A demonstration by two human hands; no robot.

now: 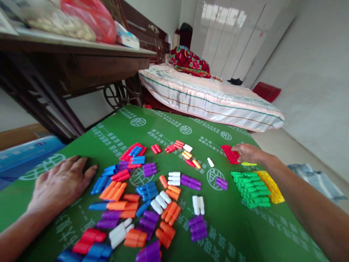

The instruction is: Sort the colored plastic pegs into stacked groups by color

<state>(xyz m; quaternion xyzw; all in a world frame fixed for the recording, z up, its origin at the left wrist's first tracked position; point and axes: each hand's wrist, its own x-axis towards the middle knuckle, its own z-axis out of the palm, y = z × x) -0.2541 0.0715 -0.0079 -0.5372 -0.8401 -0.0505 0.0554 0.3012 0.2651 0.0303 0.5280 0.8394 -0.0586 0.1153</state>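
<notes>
Flat red block cluster (229, 153), far right

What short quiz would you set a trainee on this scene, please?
1. True or false: the left hand lies flat on the green mat, holding nothing.
2. Which colour are the pieces at the fingertips of the right hand? A purple, B red, C white.
3. Fill in: the green stack lies right against the ____ stack.

Key: 1 true. 2 B, the red stack. 3 yellow, the yellow stack.
</notes>
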